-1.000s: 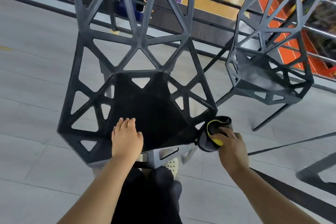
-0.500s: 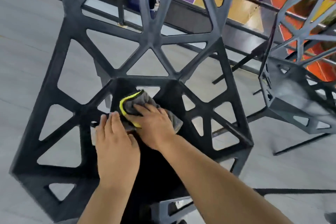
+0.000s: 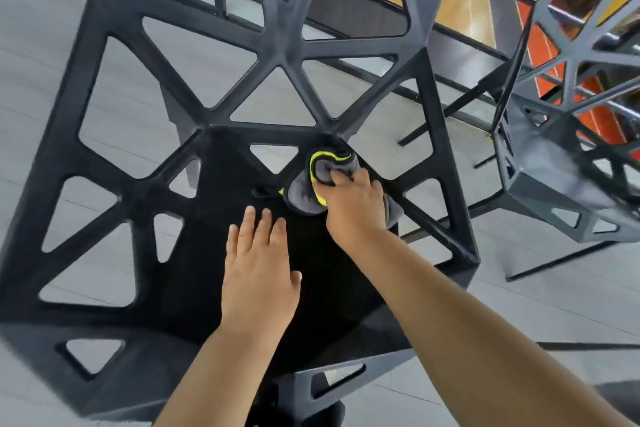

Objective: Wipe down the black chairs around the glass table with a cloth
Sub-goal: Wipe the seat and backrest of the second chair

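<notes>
A black chair (image 3: 114, 198) with triangular cut-outs fills most of the view, its solid seat panel right below me. My right hand (image 3: 353, 204) holds a grey cloth (image 3: 304, 191) with a yellow-green edge and presses it onto the back right of the seat, where the backrest struts meet. My left hand (image 3: 259, 270) lies flat on the middle of the seat, fingers straight and together. A second black chair (image 3: 554, 156) of the same lattice design stands to the right.
Grey tiled floor (image 3: 41, 45) lies beneath and around the chairs. A dark railing (image 3: 460, 59) runs behind them, with a purple, orange and wooden court floor far below. A dark strip (image 3: 588, 345) crosses the floor at the lower right.
My right hand has slid the cloth from the seat's middle left toward its back right corner. My left hand has stayed flat on the seat, and my head has come closer.
</notes>
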